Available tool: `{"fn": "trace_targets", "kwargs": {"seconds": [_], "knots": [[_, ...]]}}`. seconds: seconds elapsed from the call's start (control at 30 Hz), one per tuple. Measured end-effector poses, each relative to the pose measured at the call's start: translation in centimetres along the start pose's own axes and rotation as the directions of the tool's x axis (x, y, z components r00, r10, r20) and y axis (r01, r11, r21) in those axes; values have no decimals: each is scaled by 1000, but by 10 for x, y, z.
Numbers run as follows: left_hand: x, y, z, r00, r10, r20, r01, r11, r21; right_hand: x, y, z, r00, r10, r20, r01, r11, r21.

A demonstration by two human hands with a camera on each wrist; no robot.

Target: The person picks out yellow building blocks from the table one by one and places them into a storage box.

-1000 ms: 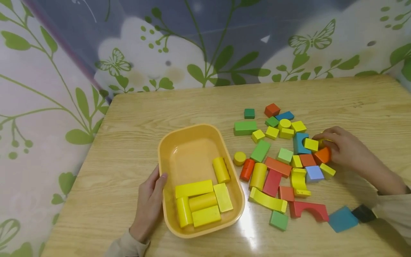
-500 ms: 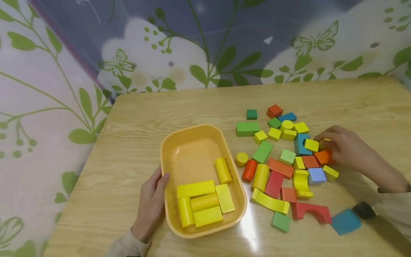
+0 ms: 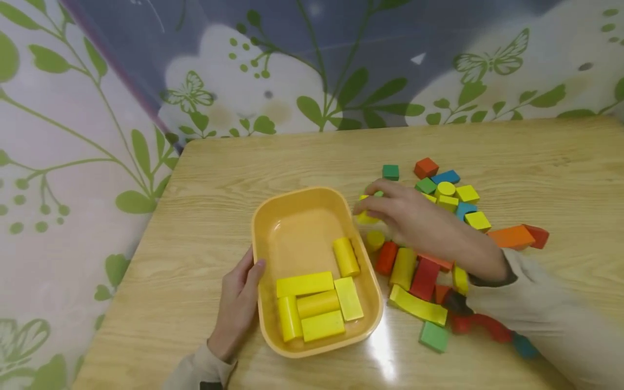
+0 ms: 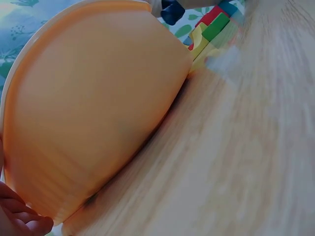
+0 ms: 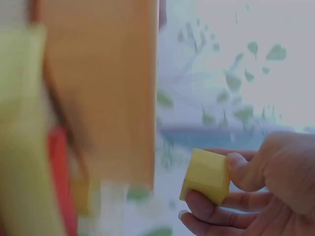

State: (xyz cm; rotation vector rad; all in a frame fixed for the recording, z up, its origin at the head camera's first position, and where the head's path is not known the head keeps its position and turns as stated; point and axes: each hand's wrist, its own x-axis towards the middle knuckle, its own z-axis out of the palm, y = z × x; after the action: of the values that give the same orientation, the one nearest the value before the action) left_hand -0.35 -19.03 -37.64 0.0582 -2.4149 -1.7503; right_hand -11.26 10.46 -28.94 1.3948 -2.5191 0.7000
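My left hand (image 3: 239, 300) grips the left rim of an orange plastic tray (image 3: 292, 201), thumb over the edge. Several yellow blocks (image 3: 304, 284), some of them cylinders, lie in the tray's lower half and along its right wall. Pinched between the thumb and fingers of my right hand (image 3: 414, 214) is a yellow block (image 5: 206, 174), with flat faces. This hand is held just beyond the tray's right rim, above the loose blocks, and its forearm covers part of the pile. In the left wrist view, curled fingers (image 4: 27, 219) touch the tray's outer side.
Loose wooden blocks spread over the table (image 3: 214, 179) right of the tray. Among them are a red cylinder (image 3: 387, 258), a curved yellow block (image 3: 418, 306), a green block (image 3: 434, 336) and an orange block (image 3: 511, 237). A patterned wall (image 3: 273, 65) stands behind.
My right hand has moved left from the pile's right side to the tray's edge, carrying the yellow block. An orange and a red block now lie farther right. The left hand keeps its hold.
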Motion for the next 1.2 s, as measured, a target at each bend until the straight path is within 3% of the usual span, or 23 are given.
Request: {"fn": "trace_targets", "kwargs": {"seconds": [0.1, 0.27, 0.43, 0.6, 0.83, 0.93, 1.03, 1.1, 1.2], "knots": [[0, 0, 0, 1000, -3, 5, 3, 1000, -1, 15, -17, 15, 995, -45, 92, 43, 999, 20], [0, 0, 0, 1000, 9, 12, -9, 1000, -3, 22, -30, 41, 967, -108, 232, 108, 994, 13], [0, -1, -1, 1000, 4, 11, -4, 1000, -5, 24, -31, 62, 952, -177, 249, 189, 982, -23], [0, -1, 0, 1000, -4, -1, 4, 1000, 2, 28, -33, 71, 947, -151, 284, 167, 985, -34], [1, 0, 1, 1000, -4, 23, 5, 1000, -7, 31, -40, 72, 911, -41, 411, 41, 999, 9], [2, 1, 0, 1000, -2, 18, 2, 1000, 13, 32, -41, 70, 908, -24, 419, 4, 999, 50], [2, 1, 0, 1000, 1, 15, -1, 1000, 23, 32, -40, 69, 912, -41, 408, 22, 998, 51], [2, 1, 0, 1000, -3, 17, 3, 1000, 21, 31, -37, 67, 926, -60, 372, 41, 997, 60], [1, 1, 0, 1000, -14, 13, 13, 1000, 22, 27, -30, 58, 963, -103, 247, 84, 993, 85]]}}
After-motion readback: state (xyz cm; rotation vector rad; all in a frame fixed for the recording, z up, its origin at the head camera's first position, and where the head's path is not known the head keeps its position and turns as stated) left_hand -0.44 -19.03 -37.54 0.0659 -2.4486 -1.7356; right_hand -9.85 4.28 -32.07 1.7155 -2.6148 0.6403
